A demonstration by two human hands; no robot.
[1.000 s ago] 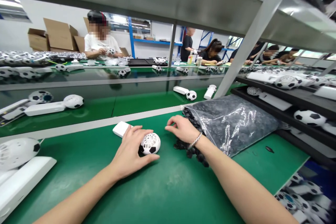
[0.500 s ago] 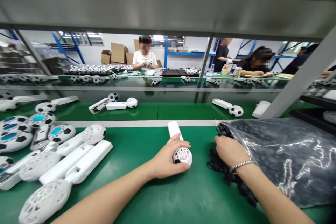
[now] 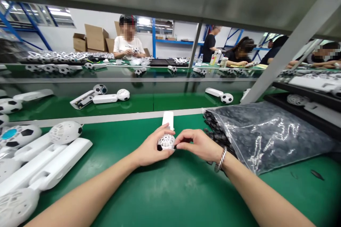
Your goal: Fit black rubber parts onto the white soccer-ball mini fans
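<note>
A white hand-held fan (image 3: 167, 131) with a football-patterned grille head lies on the green bench in front of me, handle pointing away. My left hand (image 3: 149, 149) is wrapped round the ball-shaped head and holds it. My right hand (image 3: 198, 143) is pinched, fingertips pressed against the right side of the head; whatever small piece it holds is hidden. Just right of that hand lies a clear plastic bag (image 3: 263, 133) full of small black parts, some spilling out at its mouth (image 3: 213, 131).
Several more white fans (image 3: 48, 163) lie at the left of the bench. Further fans (image 3: 106, 97) sit on the green conveyor behind. A slanted metal post (image 3: 287, 46) and black shelves (image 3: 306, 103) stand at right. Other people work at far tables.
My right hand left the pile of black parts at the bag's mouth and came left to the fan head. The left hand stayed on the fan.
</note>
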